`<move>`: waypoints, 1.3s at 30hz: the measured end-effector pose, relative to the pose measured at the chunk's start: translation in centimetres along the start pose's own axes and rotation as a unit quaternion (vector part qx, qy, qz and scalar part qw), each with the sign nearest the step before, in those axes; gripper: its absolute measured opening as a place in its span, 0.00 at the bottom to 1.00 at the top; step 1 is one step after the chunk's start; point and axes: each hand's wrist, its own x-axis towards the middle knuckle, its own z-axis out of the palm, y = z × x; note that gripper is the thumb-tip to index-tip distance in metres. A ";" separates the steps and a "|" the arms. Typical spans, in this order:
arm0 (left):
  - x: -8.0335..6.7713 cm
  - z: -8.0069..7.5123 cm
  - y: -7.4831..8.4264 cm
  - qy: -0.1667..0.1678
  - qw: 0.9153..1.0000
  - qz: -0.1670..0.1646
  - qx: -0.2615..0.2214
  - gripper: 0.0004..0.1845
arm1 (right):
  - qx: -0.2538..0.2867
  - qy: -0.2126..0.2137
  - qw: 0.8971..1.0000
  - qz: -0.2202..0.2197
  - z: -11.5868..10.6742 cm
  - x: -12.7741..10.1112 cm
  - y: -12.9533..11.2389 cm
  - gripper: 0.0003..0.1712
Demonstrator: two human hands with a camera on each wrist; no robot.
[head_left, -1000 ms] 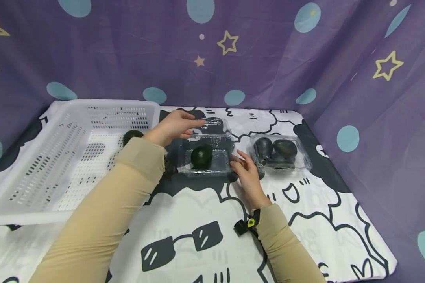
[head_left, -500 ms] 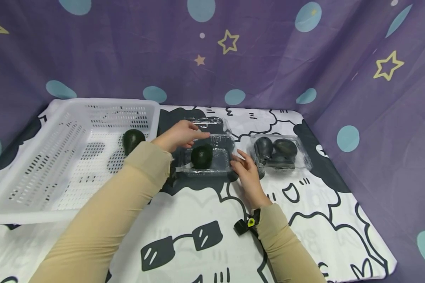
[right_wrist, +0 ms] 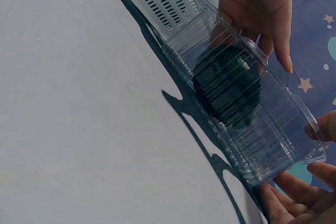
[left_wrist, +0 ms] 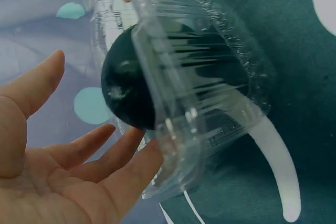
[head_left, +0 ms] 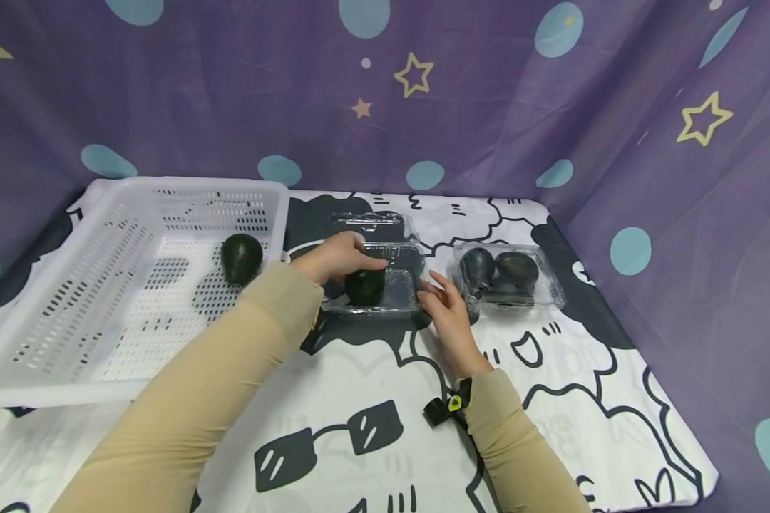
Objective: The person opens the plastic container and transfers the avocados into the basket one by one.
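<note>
A clear plastic clamshell tray (head_left: 399,293) lies open at mid-table with one dark avocado (head_left: 364,286) in it; its lid (head_left: 372,222) is folded back. My left hand (head_left: 336,258) reaches over the avocado with fingers stretched out, just above it. In the left wrist view that hand (left_wrist: 68,182) is palm-up and open beside the avocado (left_wrist: 126,95), fingertips at the tray's rim (left_wrist: 173,171). My right hand (head_left: 445,306) holds the tray's right end, thumb on the rim and fingers (right_wrist: 283,205) under the corner of the tray (right_wrist: 273,140).
A white slotted basket (head_left: 135,187) fills the left side and holds one avocado (head_left: 242,256). A closed clamshell (head_left: 507,274) with several avocados sits right of my right hand. Purple cloth walls stand behind and to the right.
My left hand has come down and toward me from the folded-back lid to just over the avocado. The right hand and the tray have stayed put.
</note>
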 end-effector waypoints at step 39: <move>1.0 1.7 -0.5 -0.008 0.997 -0.021 0.080 0.41 | -0.008 0.003 1.000 0.005 0.0 0.1 0.0 0.31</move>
